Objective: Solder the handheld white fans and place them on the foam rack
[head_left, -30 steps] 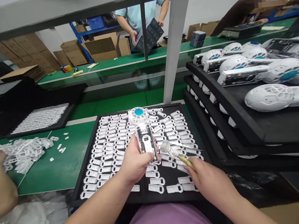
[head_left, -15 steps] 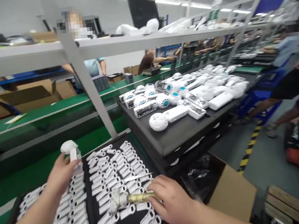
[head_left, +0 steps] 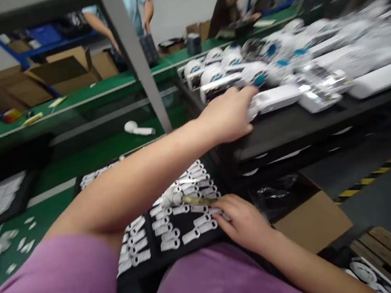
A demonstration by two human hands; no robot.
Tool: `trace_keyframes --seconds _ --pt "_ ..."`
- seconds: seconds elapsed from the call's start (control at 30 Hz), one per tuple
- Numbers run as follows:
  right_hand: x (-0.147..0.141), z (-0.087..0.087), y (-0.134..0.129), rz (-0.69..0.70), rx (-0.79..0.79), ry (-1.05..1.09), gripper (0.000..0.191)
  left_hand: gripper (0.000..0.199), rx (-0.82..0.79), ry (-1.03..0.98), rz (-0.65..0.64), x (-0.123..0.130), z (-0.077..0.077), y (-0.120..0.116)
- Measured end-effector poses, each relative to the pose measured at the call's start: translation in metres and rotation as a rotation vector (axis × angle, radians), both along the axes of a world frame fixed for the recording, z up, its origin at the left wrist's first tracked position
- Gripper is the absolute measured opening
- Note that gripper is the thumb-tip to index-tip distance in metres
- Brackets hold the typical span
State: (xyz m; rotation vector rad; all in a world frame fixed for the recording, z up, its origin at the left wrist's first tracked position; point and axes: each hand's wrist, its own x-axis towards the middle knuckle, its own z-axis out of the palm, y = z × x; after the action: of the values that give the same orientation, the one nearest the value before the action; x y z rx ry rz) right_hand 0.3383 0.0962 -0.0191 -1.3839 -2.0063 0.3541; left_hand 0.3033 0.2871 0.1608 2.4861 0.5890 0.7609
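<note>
My left hand [head_left: 229, 114] stretches across to the right, its fingers closed around the round head of a white handheld device [head_left: 278, 98]. That device lies at the front edge of a black foam tray [head_left: 251, 142], among other white devices. Part of its head is hidden by my fingers. Lower down, my right hand [head_left: 240, 216] grips a stick with a white wrapped head [head_left: 196, 199], held over small white oblong parts [head_left: 170, 234] set in rows. Another white device [head_left: 139, 128] rests on the green conveyor belt [head_left: 110, 139], behind my left forearm.
A grey metal post [head_left: 142, 63] rises between the belt and the foam tray. An open cardboard box [head_left: 313, 222] with black plastic stands below right. Loose white pieces [head_left: 25, 243] lie on the belt at left. A person in light blue [head_left: 134, 14] stands across the line.
My left hand has let go of a white device, now on the belt, and swung right to another on the foam tray. The view has tilted down; my right hand keeps the stick.
</note>
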Motion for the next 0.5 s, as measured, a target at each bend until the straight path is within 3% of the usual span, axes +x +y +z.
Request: trace_keyframes --seconds 0.07,0.17,0.23,0.3,0.33,0.4,0.43,0.5 --pt "0.002 -0.004 -0.005 0.011 0.007 -0.003 0.014 0.030 0.055 0.044 0.024 -0.003 0.003 0.002" --pt "0.003 -0.009 -0.008 0.036 0.020 -0.023 0.014 0.064 0.233 -0.032 0.159 -0.034 0.030 -0.019" --pt "-0.001 -0.008 -0.007 0.061 0.036 -0.037 0.013 0.067 0.344 -0.204 0.316 -0.069 0.049 -0.038" --pt "-0.009 -0.007 -0.002 0.103 0.054 -0.050 0.013 0.053 0.347 -0.470 0.419 -0.114 0.055 -0.051" --pt "-0.016 -0.006 0.001 0.130 0.057 -0.069 0.013 0.043 0.277 -0.596 0.406 -0.138 0.052 -0.053" --pt "-0.032 -0.008 0.008 0.168 0.047 -0.164 0.013 0.038 0.051 -0.760 0.326 -0.186 0.029 -0.054" --pt "-0.041 -0.010 0.012 0.168 0.026 -0.246 0.014 0.039 -0.067 -0.791 0.367 -0.208 0.011 -0.054" --pt "-0.059 -0.015 0.018 0.134 -0.037 -0.418 0.015 0.050 -0.198 -0.787 0.601 -0.246 -0.031 -0.057"
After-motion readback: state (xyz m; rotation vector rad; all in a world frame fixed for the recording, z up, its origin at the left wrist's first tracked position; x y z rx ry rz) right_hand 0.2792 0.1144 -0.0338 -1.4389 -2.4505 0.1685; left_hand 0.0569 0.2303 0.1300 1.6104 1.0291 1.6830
